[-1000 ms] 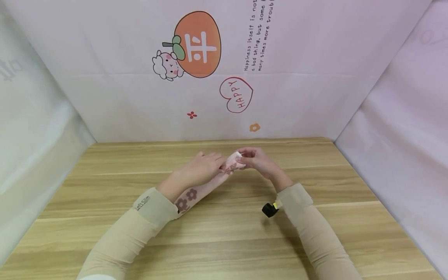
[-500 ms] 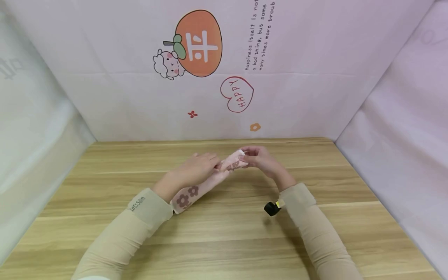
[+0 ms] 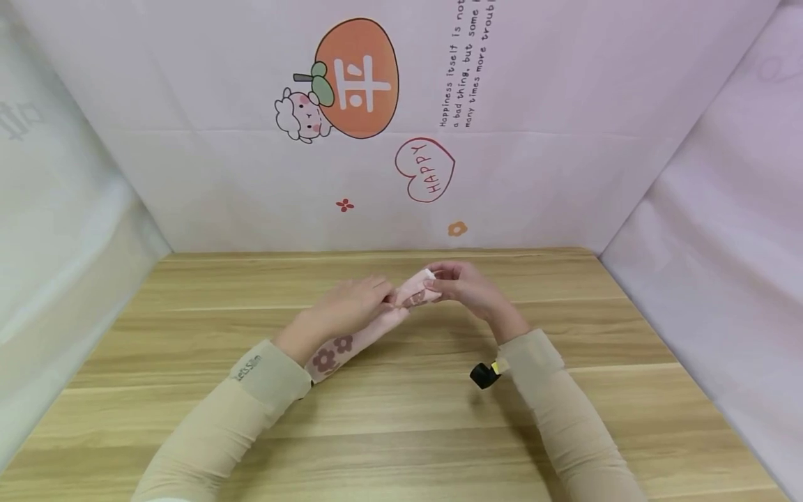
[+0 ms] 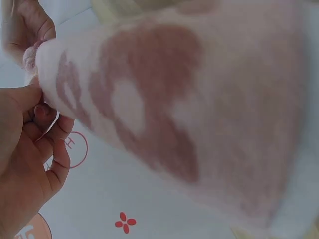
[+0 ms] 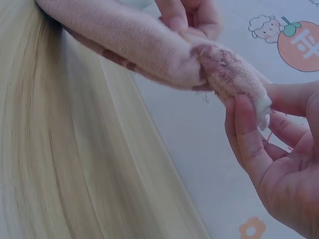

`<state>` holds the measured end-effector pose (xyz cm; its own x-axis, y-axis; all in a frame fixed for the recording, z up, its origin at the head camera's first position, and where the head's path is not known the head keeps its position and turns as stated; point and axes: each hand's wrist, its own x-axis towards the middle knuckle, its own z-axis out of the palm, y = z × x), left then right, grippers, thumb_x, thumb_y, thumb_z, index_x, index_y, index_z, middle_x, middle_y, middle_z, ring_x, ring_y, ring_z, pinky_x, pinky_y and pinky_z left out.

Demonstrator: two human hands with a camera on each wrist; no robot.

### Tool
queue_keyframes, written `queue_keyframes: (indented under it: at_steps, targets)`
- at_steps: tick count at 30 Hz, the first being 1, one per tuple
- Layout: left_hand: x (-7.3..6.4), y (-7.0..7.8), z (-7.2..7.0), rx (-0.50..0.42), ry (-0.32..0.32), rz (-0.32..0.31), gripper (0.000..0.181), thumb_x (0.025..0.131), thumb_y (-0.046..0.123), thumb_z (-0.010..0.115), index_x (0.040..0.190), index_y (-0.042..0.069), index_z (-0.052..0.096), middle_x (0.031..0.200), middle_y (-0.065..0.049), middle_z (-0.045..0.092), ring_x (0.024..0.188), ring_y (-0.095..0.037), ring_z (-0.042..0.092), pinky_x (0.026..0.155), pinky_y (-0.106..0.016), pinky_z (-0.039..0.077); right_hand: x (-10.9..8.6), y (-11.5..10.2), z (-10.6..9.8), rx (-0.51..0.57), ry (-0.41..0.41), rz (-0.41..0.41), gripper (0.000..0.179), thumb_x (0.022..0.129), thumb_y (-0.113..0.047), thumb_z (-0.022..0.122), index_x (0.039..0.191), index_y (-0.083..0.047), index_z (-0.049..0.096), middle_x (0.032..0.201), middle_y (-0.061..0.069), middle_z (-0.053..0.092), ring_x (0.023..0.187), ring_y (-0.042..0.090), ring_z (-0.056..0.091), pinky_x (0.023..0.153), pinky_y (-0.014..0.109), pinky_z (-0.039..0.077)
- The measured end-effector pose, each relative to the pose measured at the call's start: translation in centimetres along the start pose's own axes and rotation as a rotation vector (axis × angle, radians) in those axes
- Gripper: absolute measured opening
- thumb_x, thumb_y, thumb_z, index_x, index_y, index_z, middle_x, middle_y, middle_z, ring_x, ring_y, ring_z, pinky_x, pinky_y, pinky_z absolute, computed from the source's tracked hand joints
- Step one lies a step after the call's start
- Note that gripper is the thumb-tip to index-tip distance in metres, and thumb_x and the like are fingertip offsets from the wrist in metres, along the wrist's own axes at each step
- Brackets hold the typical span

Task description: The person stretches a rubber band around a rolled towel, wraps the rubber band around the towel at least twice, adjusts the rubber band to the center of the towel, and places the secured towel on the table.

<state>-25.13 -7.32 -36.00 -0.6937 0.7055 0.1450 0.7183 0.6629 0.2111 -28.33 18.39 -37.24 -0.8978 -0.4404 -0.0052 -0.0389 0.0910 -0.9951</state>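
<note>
Near the far edge of the brown wooden tabletop (image 3: 401, 432), the left hand (image 3: 351, 307) and right hand (image 3: 469, 289) pinch a long, pink, brown-flowered plush cloth (image 3: 371, 333), probably light, limp, best gripped at its ends.

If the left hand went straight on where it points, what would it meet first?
Probably the cloth end just ahead of it, then the right hand gripping that end; depth is unclear.

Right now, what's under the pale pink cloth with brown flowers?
Light brown wood-grain tabletop shows below the cloth. In the head view, the strip directly beneath is covered by the cloth and left hand.
</note>
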Motion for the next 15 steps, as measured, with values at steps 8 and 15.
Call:
queue_keyframes:
  at_steps: [8, 15]
  targets:
    - [0.55, 0.32, 0.49, -0.14, 0.116, 0.013, 0.002, 0.1, 0.012, 0.068, 0.099, 0.011, 0.067, 0.096, 0.001, 0.062, 0.086, -0.015, 0.06, 0.077, -0.031, 0.052, -0.05, -0.22, 0.51, 0.026, -0.016, 0.028, 0.042, 0.101, -0.001, 0.057, 0.139, 0.015, 0.049, 0.105, 0.005, 0.066, 0.09, 0.014, 0.065, 0.084, 0.031, 0.056]
    - [0.3, -0.07, 0.46, -0.22, 0.276, 0.031, 0.009, 0.089, 0.004, 0.079, 0.097, 0.009, 0.08, 0.096, -0.002, 0.073, 0.088, -0.018, 0.07, 0.079, -0.029, 0.057, 0.24, -0.04, 0.9, 0.11, 0.014, 0.051, 0.039, 0.101, -0.004, 0.057, 0.137, 0.013, 0.052, 0.1, 0.002, 0.067, 0.085, 0.012, 0.065, 0.081, 0.029, 0.055]
